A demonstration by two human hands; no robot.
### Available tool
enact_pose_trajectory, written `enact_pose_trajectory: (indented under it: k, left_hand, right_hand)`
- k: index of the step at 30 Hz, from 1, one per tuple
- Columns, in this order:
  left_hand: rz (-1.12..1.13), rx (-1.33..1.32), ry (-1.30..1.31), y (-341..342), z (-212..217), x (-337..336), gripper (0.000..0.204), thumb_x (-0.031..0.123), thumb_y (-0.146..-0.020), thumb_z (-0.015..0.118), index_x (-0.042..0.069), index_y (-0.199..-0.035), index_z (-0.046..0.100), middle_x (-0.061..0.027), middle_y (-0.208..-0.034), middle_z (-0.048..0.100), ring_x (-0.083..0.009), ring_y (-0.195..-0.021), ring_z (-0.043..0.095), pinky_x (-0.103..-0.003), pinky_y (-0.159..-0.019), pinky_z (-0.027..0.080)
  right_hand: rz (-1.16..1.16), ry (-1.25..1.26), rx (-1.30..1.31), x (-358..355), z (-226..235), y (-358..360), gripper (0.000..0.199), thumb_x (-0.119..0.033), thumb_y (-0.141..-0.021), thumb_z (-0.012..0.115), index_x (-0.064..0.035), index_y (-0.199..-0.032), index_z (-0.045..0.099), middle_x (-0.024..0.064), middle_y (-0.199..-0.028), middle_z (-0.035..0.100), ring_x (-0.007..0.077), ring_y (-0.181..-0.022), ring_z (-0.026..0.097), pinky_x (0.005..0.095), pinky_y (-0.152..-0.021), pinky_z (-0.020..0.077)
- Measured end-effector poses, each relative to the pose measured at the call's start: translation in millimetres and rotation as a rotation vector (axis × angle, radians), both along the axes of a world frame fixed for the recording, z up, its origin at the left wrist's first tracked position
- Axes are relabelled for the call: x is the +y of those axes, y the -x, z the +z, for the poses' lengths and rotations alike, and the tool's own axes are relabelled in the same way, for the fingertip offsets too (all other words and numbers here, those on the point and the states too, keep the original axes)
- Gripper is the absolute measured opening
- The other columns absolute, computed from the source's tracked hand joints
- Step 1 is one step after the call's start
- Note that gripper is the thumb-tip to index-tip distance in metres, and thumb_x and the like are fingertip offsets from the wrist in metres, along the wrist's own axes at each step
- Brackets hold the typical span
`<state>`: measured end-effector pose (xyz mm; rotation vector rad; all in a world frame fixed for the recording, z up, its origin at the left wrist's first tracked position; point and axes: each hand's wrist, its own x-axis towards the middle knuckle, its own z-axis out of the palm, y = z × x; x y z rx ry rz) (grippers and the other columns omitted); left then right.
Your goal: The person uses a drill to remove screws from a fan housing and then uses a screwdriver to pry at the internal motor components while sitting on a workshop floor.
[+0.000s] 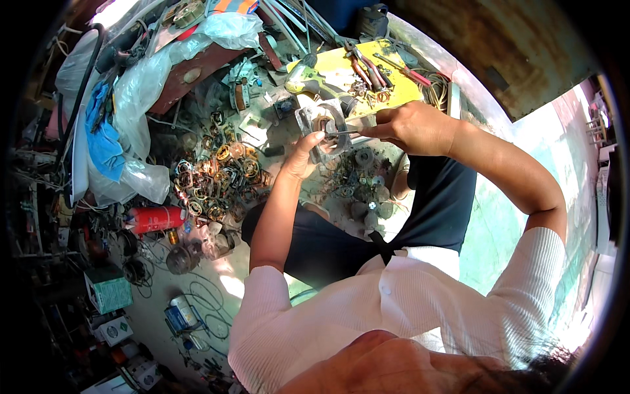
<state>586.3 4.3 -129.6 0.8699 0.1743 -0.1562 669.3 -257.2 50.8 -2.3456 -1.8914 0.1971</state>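
Observation:
My left hand (302,156) is closed around the near edge of a squared grey metal motor housing (303,121), its thumb lying along the rim. A brownish, coil-like ring shows in the middle of the housing. My right hand (415,129) grips a thin-shafted metal tool (345,132), pointing left with its tip at the housing's opening. The handle is hidden in my fist, so its exact kind cannot be made out. Both hands are raised above the floor, in front of my knees. Just beyond the housing lies a yellow-green power drill (307,80).
A yellow board (387,56) carries pliers (366,69) and a red-handled tool (419,77). Left of my hands is a heap of copper coils (223,164); small metal parts (367,190) lie between my feet. A red cylinder (155,219) and plastic sheeting (141,98) are farther left.

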Motion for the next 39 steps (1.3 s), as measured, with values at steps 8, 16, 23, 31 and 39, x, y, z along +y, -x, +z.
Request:
enact_pose_trajectory:
  k: [8,16,23,31,39]
  left_hand:
    - [0.141,-0.177,0.506,3.7,59.2,31.0,0.093,0.061,-0.079,0.066,0.009,-0.15,0.036,-0.0201,-0.15,0.04,-0.0477,-0.137,0.038,-0.081,-0.107,0.024]
    - [0.071,-0.195,0.643,11.7,59.3,32.8,0.094,0.068,-0.08,0.063,0.009,-0.149,0.038,-0.0213,-0.149,0.043,-0.0514,-0.133,0.042,-0.086,-0.1,0.025]
    - [0.079,-0.148,0.501,19.2,66.9,33.2,0.098,0.069,-0.073,0.069,0.011,-0.148,0.041,-0.019,-0.144,0.047,-0.0405,-0.128,0.05,-0.083,-0.1,0.031]
    - [-0.058,-0.333,0.374,13.2,48.9,45.0,0.108,0.057,-0.066,0.084,0.006,-0.149,0.036,-0.0239,-0.139,0.051,-0.0453,-0.126,0.052,-0.066,-0.103,0.044]
    - [0.216,-0.035,0.264,1.9,60.2,55.6,0.071,0.051,-0.09,0.056,0.008,-0.145,0.044,-0.0191,-0.141,0.051,-0.0427,-0.13,0.05,-0.07,-0.107,0.037]
  right_hand:
    - [-0.307,-0.157,0.17,-10.9,26.0,17.5,0.044,-0.006,-0.089,0.064,-0.0125,-0.132,0.064,0.016,-0.104,0.066,0.0366,-0.091,0.067,0.0445,-0.082,0.0541]
    - [-0.284,-0.297,0.319,1.8,17.6,43.5,0.045,-0.001,-0.088,0.064,-0.0113,-0.132,0.063,0.0158,-0.099,0.064,0.0365,-0.09,0.067,0.0436,-0.08,0.054]
    - [-0.277,-0.308,0.328,6.6,12.2,55.3,0.052,0.005,-0.087,0.065,-0.0108,-0.136,0.061,0.0135,-0.09,0.058,0.033,-0.078,0.061,0.0402,-0.074,0.0505]
    - [-0.601,-0.524,0.277,-7.1,1.0,40.9,0.051,-0.002,-0.091,0.062,-0.0103,-0.141,0.056,0.0153,-0.108,0.057,0.0298,-0.097,0.059,0.0364,-0.086,0.048]
    - [-0.883,-0.476,0.149,-58.2,-109.3,-85.1,0.055,-0.002,-0.082,0.055,0.0009,-0.138,0.054,0.0287,-0.121,0.063,0.0412,-0.12,0.058,0.0434,-0.103,0.0451]
